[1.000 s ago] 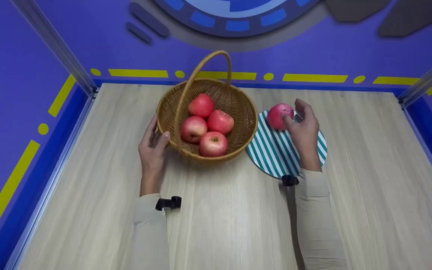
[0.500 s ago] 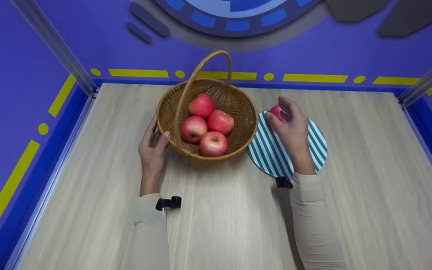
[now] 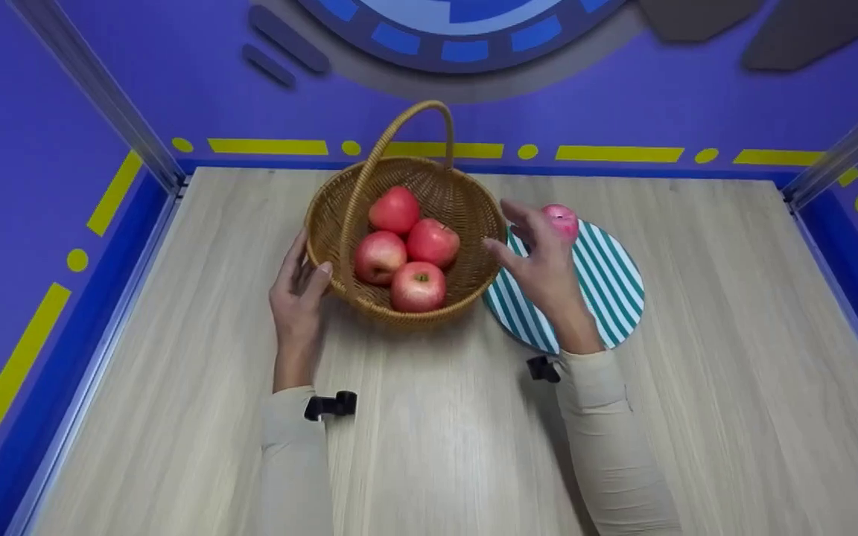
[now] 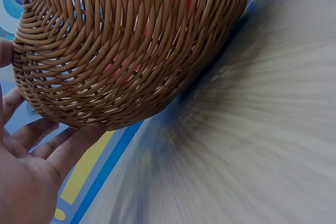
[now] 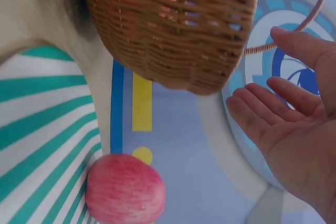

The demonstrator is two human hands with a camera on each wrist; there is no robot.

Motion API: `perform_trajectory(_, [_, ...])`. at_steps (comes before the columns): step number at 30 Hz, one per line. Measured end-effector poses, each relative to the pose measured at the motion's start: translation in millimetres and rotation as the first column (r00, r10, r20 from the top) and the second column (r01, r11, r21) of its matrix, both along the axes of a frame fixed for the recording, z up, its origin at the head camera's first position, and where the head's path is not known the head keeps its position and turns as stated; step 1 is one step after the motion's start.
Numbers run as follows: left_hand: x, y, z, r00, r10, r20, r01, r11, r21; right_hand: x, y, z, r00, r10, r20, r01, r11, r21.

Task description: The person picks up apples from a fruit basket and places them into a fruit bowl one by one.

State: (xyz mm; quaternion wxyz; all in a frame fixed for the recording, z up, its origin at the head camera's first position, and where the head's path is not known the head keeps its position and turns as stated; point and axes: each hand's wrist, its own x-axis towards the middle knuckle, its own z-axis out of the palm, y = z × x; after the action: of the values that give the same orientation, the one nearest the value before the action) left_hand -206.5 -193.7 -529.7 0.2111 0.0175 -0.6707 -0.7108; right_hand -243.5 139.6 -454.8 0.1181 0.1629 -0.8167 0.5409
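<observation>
A wicker basket with a tall arched handle holds several red apples. My left hand grips its left rim, thumb over the edge and fingers against the outer weave, as the left wrist view also shows. Near the right rim is my right hand, fingers spread and nothing in its grasp; the right wrist view has a gap between hand and basket. Behind that hand, a pinkish-red apple lies at the far edge of a round green-and-white striped mat, partly hidden in the head view.
Everything stands on a light wooden table. A blue-purple panel with yellow dashes closes off the back, and similar panels flank both sides. Black camera mounts sit on both wrists.
My right hand has moved left from the apple on the mat to the basket's right side, leaving that apple behind. The left hand keeps its hold on the basket.
</observation>
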Motion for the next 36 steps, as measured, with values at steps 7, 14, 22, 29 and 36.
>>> perform_trajectory(7, [0.5, -2.4, 1.5, 1.0, -0.003, 0.025, 0.002, 0.999, 0.033, 5.5, -10.8, 1.7, 1.0, 0.019, -0.022, -0.017, 0.996, 0.083])
perform_trajectory(14, [0.8, -5.5, 2.1, 1.0, -0.006, 0.007, 0.006, 0.998, 0.056, 7.0, -18.5, 1.7, 0.998, 0.059, -0.019, -0.056, 0.987, 0.147])
perform_trajectory(22, [-0.1, -0.2, 2.4, 1.0, -0.019, 0.006, 0.019, 0.998, 0.052, 9.8, -20.2, -2.0, 0.994, 0.105, -0.043, -0.098, 0.985, 0.145])
perform_trajectory(29, [-1.1, 0.9, 3.8, 1.0, -0.021, -0.002, 0.021, 0.999, 0.035, 12.7, -23.8, -2.0, 0.995, 0.097, -0.008, -0.095, 0.982, 0.161])
perform_trajectory(36, [-0.9, -1.0, 0.2, 1.0, -0.022, 0.007, 0.021, 0.998, 0.052, 10.8, -30.7, 5.8, 0.982, 0.177, 0.061, -0.187, 0.952, 0.241])
